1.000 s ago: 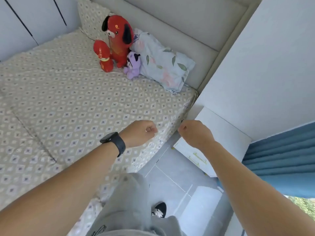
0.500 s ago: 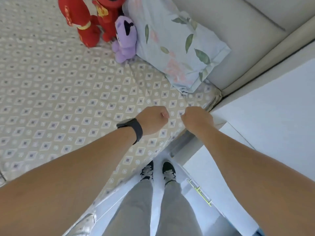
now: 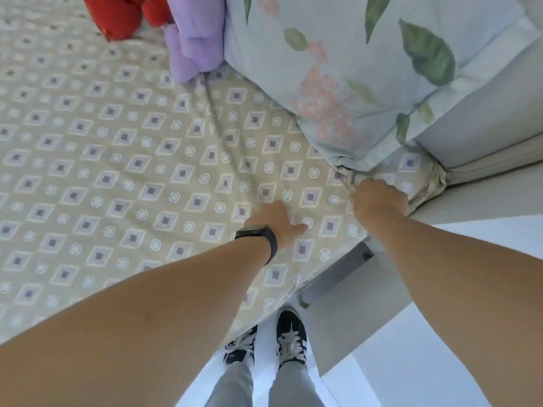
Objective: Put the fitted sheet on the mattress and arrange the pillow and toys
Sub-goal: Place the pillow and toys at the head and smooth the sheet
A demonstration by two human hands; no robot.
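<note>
The beige fitted sheet with a pattern of grey diamonds and white rings (image 3: pixel 147 177) covers the mattress and fills the left and middle of the frame. The right hand (image 3: pixel 379 199) is at the right middle, at the bed corner, and its fingers are curled around a bunched fold of this sheet just below the corner of the pale blue pillow with green leaves and pink flowers (image 3: pixel 352 69). The left hand (image 3: pixel 276 221), with a black wristband (image 3: pixel 264 237), lies on the sheet just to the left; its fingers seem stretched out and pressing, but they are partly hidden.

The gathered sheet corner (image 3: pixel 429 183) lies to the right of the right hand, toward the grey headboard (image 3: pixel 476 136), so the right hand is the nearer one to pull it there, I think.

A purple plush toy (image 3: pixel 194 42) and a red plush toy (image 3: pixel 117 16) sit at the upper left, beside the pillow. No brand or writing can be read.
</note>
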